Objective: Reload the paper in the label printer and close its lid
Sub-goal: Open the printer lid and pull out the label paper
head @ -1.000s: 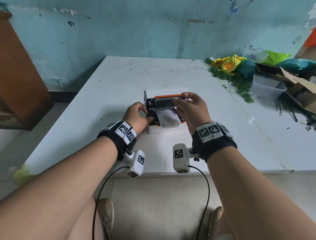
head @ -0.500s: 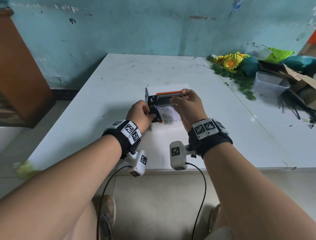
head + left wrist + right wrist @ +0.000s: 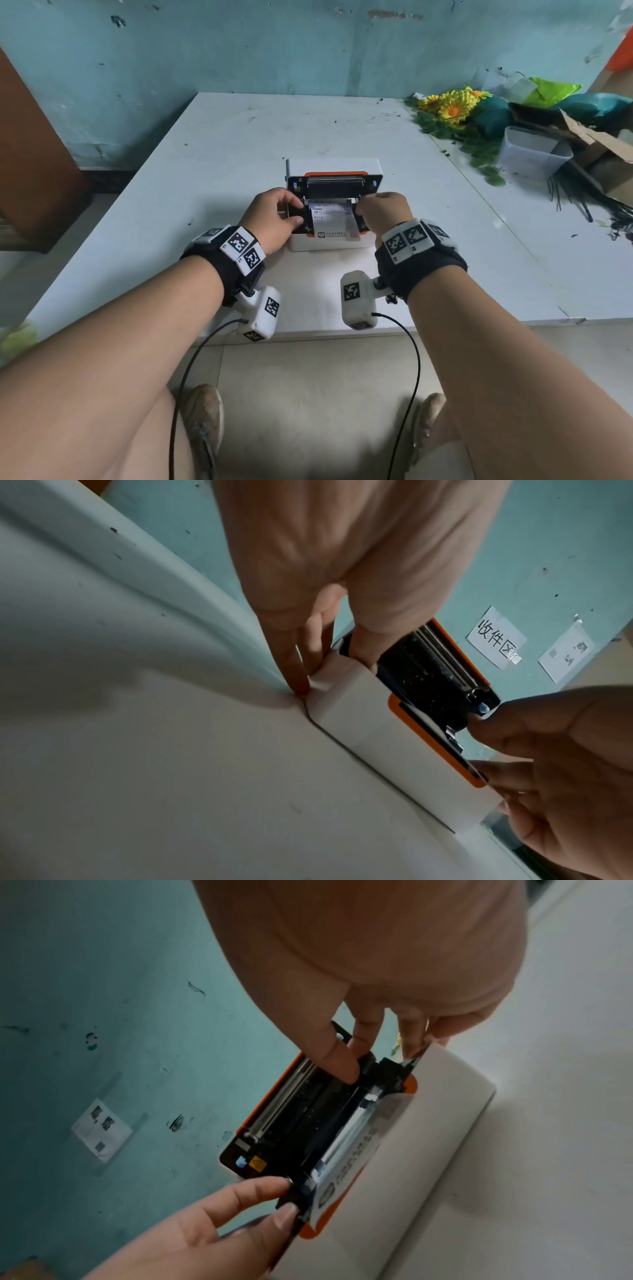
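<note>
The white label printer stands mid-table on the white table, its orange-rimmed lid upright and open. A printed paper strip lies over the open bay toward me. My left hand grips the bay's left side. In the right wrist view its thumb and forefinger pinch the black paper guide beside the strip. My right hand holds the right side, thumb on the black inner part and fingers outside the casing. In the left wrist view my left fingertips touch the printer's corner.
Artificial sunflowers, a clear plastic tub and a torn cardboard box crowd the table's right back. A brown cabinet stands on the left. A teal wall runs behind the table. The table's front edge is close below my wrists.
My right hand has come down off the lid's top edge to the bay's right side, uncovering the paper strip. The left hand stays on the left side. The lid stays open.
</note>
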`<state>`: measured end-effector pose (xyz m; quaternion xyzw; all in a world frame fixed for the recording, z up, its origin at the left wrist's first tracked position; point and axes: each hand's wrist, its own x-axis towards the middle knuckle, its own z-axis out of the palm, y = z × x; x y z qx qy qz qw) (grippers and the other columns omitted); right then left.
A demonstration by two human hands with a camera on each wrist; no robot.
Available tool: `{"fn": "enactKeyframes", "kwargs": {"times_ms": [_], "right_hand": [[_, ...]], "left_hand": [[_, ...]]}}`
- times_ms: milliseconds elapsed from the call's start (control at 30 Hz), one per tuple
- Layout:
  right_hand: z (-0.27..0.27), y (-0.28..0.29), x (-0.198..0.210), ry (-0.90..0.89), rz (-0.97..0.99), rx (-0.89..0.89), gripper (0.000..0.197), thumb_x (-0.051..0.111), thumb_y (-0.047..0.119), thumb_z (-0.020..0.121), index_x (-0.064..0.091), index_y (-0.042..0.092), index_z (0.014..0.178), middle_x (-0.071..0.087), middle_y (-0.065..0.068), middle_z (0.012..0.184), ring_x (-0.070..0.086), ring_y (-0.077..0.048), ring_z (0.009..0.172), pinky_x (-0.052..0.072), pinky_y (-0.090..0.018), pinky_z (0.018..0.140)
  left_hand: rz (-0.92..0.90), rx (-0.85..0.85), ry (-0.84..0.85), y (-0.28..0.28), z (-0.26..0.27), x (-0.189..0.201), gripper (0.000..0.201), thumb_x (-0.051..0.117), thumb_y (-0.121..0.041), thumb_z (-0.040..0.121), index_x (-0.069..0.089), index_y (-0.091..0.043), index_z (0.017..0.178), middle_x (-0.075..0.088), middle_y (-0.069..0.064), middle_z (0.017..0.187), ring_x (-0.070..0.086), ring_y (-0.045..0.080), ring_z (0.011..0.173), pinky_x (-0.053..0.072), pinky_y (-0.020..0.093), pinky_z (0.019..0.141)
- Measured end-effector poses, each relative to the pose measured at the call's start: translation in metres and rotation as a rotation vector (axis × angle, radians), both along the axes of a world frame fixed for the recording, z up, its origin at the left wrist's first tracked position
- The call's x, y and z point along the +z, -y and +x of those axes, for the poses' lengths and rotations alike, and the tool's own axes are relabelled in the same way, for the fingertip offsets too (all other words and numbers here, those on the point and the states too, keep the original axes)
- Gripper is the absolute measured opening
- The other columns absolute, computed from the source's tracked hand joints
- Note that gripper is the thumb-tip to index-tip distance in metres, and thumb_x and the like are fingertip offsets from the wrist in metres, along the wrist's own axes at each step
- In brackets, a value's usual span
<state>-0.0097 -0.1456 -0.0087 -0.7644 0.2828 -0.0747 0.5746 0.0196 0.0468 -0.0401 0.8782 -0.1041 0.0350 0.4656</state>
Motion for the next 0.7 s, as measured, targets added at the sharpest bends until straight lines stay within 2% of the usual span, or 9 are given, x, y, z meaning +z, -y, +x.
{"fn": "enactKeyframes", "kwargs": {"times_ms": [67, 100, 200, 233, 333, 433, 567, 633, 700], "right_hand": [[-0.003, 0.001, -0.003, 0.001, -0.05, 0.062, 0.027, 0.058, 0.004, 0.097, 0.072, 0.008, 0.119, 0.069, -0.009, 0.105, 0.065, -0.025, 0.09, 0.053, -0.032, 0.074], [-0.005, 0.003, -0.004, 0.013, -0.066, 0.069, 0.035, 0.062, 0.002, 0.094, 0.071, 0.014, 0.126, 0.071, -0.007, 0.108, 0.067, -0.023, 0.088, 0.054, -0.028, 0.069], [-0.013, 0.01, -0.002, 0.035, -0.075, 0.053, 0.041, 0.066, -0.004, 0.093, 0.064, 0.017, 0.128, 0.068, -0.002, 0.092, 0.061, -0.013, 0.066, 0.045, -0.019, 0.045], [-0.015, 0.012, -0.002, 0.028, -0.072, 0.052, 0.042, 0.067, -0.005, 0.093, 0.062, 0.016, 0.129, 0.067, -0.002, 0.091, 0.058, -0.011, 0.064, 0.043, -0.019, 0.045], [-0.022, 0.015, 0.004, -0.017, -0.093, 0.078, 0.051, 0.073, -0.006, 0.087, 0.059, 0.015, 0.132, 0.072, -0.009, 0.109, 0.057, -0.012, 0.069, 0.043, -0.024, 0.053], [-0.027, 0.013, 0.009, -0.097, -0.145, 0.166, 0.071, 0.083, -0.004, 0.075, 0.053, 0.015, 0.137, 0.068, -0.007, 0.112, 0.061, -0.018, 0.083, 0.041, -0.026, 0.055], [-0.031, 0.0, 0.013, -0.148, -0.203, 0.215, 0.078, 0.091, 0.015, 0.078, 0.047, 0.013, 0.143, 0.067, -0.011, 0.129, 0.067, -0.026, 0.11, 0.051, -0.03, 0.07], [-0.031, -0.01, 0.017, -0.211, -0.244, 0.198, 0.082, 0.09, 0.026, 0.081, 0.044, 0.011, 0.146, 0.059, -0.015, 0.14, 0.062, -0.033, 0.125, 0.057, -0.041, 0.094], [-0.033, -0.017, 0.023, -0.251, -0.332, 0.14, 0.081, 0.085, 0.034, 0.083, 0.041, 0.013, 0.148, 0.046, -0.016, 0.147, 0.049, -0.036, 0.137, 0.048, -0.047, 0.113]], "left_hand": [[0.019, -0.022, -0.01, 0.0, 0.003, 0.0, 0.021, 0.077, -0.006, 0.089, 0.067, -0.021, 0.101, 0.071, -0.003, 0.105, 0.073, 0.026, 0.097, 0.058, 0.04, 0.098], [0.032, -0.03, -0.011, 0.0, 0.003, 0.0, 0.022, 0.076, -0.007, 0.09, 0.066, -0.021, 0.102, 0.067, -0.009, 0.101, 0.073, 0.026, 0.093, 0.058, 0.039, 0.097], [0.087, -0.035, -0.017, 0.0, 0.002, 0.003, 0.021, 0.074, -0.009, 0.092, 0.063, -0.02, 0.107, 0.055, -0.019, 0.096, 0.071, 0.029, 0.093, 0.054, 0.036, 0.095], [0.091, -0.033, -0.024, 0.0, 0.002, 0.003, 0.02, 0.073, -0.01, 0.093, 0.063, -0.02, 0.107, 0.055, -0.019, 0.095, 0.071, 0.031, 0.097, 0.053, 0.037, 0.095], [0.071, -0.032, -0.034, 0.0, 0.003, 0.002, 0.02, 0.073, -0.009, 0.093, 0.063, -0.019, 0.107, 0.057, -0.017, 0.095, 0.071, 0.031, 0.104, 0.053, 0.037, 0.095], [0.044, -0.016, -0.043, 0.0, 0.005, 0.0, 0.019, 0.075, -0.009, 0.091, 0.065, -0.019, 0.104, 0.061, -0.01, 0.097, 0.068, 0.027, 0.095, 0.053, 0.038, 0.094], [0.025, -0.032, -0.041, -0.002, 0.007, -0.002, 0.022, 0.076, -0.01, 0.09, 0.061, -0.027, 0.092, 0.062, -0.007, 0.091, 0.063, 0.024, 0.081, 0.055, 0.041, 0.092], [0.017, -0.045, -0.041, -0.004, 0.005, -0.001, 0.025, 0.076, -0.01, 0.09, 0.06, -0.03, 0.089, 0.067, -0.003, 0.095, 0.069, 0.026, 0.086, 0.055, 0.041, 0.094], [-0.004, -0.049, -0.036, -0.005, 0.006, -0.001, 0.026, 0.077, -0.009, 0.09, 0.062, -0.03, 0.088, 0.072, 0.002, 0.101, 0.072, 0.028, 0.093, 0.057, 0.041, 0.095]]}}
